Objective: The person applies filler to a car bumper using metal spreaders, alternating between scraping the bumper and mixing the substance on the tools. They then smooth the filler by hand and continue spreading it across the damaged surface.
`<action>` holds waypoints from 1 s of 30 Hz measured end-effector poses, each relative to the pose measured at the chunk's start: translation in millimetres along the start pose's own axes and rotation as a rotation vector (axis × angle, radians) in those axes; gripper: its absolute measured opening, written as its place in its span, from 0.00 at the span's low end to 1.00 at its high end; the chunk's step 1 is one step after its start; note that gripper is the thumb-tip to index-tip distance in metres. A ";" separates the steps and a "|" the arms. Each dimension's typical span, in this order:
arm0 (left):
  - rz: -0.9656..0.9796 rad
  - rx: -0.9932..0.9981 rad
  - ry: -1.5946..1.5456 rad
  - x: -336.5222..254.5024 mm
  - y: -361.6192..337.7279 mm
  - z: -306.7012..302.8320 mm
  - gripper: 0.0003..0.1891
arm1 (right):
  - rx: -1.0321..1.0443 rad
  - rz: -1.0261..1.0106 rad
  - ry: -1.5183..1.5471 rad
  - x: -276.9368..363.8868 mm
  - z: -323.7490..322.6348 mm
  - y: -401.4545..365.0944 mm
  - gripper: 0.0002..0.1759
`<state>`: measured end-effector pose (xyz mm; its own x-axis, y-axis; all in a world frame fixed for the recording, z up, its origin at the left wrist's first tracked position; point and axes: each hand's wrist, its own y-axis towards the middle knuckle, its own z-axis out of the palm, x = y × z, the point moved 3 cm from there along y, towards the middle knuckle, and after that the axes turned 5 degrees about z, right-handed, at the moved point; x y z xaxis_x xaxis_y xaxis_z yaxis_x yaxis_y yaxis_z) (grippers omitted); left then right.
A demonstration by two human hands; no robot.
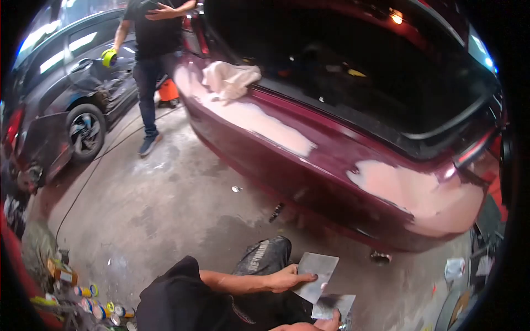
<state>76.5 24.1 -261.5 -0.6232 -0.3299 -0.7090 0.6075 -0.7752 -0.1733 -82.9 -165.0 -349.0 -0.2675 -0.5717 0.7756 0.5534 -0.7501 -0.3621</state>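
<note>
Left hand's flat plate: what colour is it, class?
The flat plate is grey, clearest in head view.

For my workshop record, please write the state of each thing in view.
Larger plate: held in left hand
Smaller plate: smeared, held in right hand
Trunk: open
Maroon bumper: has pale patches
Cloth: crumpled
Dark car: side damaged
Cans: grouped, lids unclear
Lime object: held by standing person

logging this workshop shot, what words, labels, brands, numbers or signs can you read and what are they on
Roughly "BEYHAND", on the dark, dusty cloth trouser leg; blurred, so the spelling is unsure.
Too blurred to read: the small marking on the black cloth shirt.
Too small to read: the labels on the round, multicoloured cans and the brown cardboard box.
No text can be made out on the larger flat grey plate.
</note>
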 end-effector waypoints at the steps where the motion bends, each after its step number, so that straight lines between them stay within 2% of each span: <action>1: 0.009 0.002 0.028 1.3 3.9 -5.1 0.18 | 0.012 0.021 -0.027 -2.3 4.7 3.0 0.26; 5: 0.047 -0.032 0.096 3.3 0.7 -17.5 0.18 | 0.075 0.092 -0.083 -17.0 22.2 11.7 0.26; 8: 0.122 -0.077 0.035 -4.3 -9.4 -11.9 0.19 | 0.122 0.129 -0.129 -22.6 26.6 15.9 0.26; 16: 0.235 -0.152 0.092 -14.2 -22.8 -16.4 0.17 | 0.207 0.163 -0.251 -33.3 26.2 27.4 0.27; 18: 0.272 -0.177 0.121 -13.6 -22.9 -22.2 0.16 | 0.240 0.106 -0.332 -39.9 8.3 39.8 0.27; 20: 0.296 -0.211 0.161 -16.8 -23.5 -27.6 0.15 | 0.303 -0.038 -0.468 -47.5 -21.4 64.8 0.27; 21: 0.253 -0.269 0.226 -21.7 -26.1 -30.8 0.15 | 0.335 -0.069 -0.500 -53.4 -36.1 81.4 0.27; 23: 0.147 -0.369 0.352 -29.6 -30.2 -36.3 0.13 | 0.207 0.417 -0.177 -17.7 28.7 33.9 0.22; 24: 0.318 -0.388 0.269 -8.9 -13.1 -58.4 0.13 | 0.116 0.642 -0.001 -2.3 57.6 8.8 0.19; 25: 0.435 -0.438 0.261 -39.6 -30.7 -30.6 0.13 | 0.276 0.557 0.069 -12.3 61.4 16.3 0.20; 26: 0.087 -0.573 0.353 -64.7 -50.8 -14.7 0.13 | 0.404 0.447 0.136 -20.8 54.3 26.8 0.21; 27: 0.219 -0.534 0.248 -56.0 -40.5 -30.4 0.13 | 0.334 0.526 0.115 -10.6 65.7 20.2 0.18; 30: 0.324 -0.524 -0.022 -53.1 -29.1 -43.8 0.15 | 0.089 0.267 0.033 -6.0 59.2 17.2 0.19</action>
<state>113.5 87.8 -248.7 -0.3731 -0.5196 -0.7687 0.9254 -0.2679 -0.2681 -25.1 -154.8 -329.2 -0.1279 -0.7565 0.6413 0.6740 -0.5407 -0.5034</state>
